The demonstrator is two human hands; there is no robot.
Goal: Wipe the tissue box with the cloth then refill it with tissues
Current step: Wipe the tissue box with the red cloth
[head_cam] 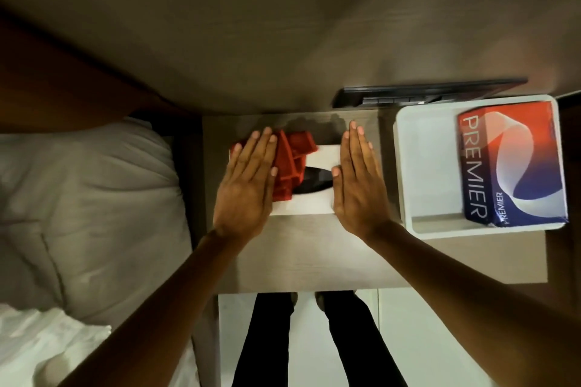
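**Wiping stage of the tissue-box task; refill not yet begun**

Both hands lie flat with fingers extended and held together, gripping nothing. The left hand point(248, 179) presses palm-down on the red cloth point(294, 163), which is bunched over the left half of the white tissue box point(309, 204). The right hand point(358, 179) rests on the box's right end, apparently steadying it. The box's dark oval slot point(316, 182) shows between the two hands, with no tissue visible in it. The box sits mid-way across the bedside table point(314, 254), toward its far edge.

Judged progress: the cloth is on the box, so wiping appears under way; how much of the surface is already cleaned cannot be told. The refill remains entirely to do, since the tissue pack point(512, 166), printed "PREMIER", lies apparently unopened in the white tray point(421, 166) to the right.

Count: two hands, one cloth, one tissue box, one tissue pack, one tray. A pillow point(88, 207) lies left of the table.
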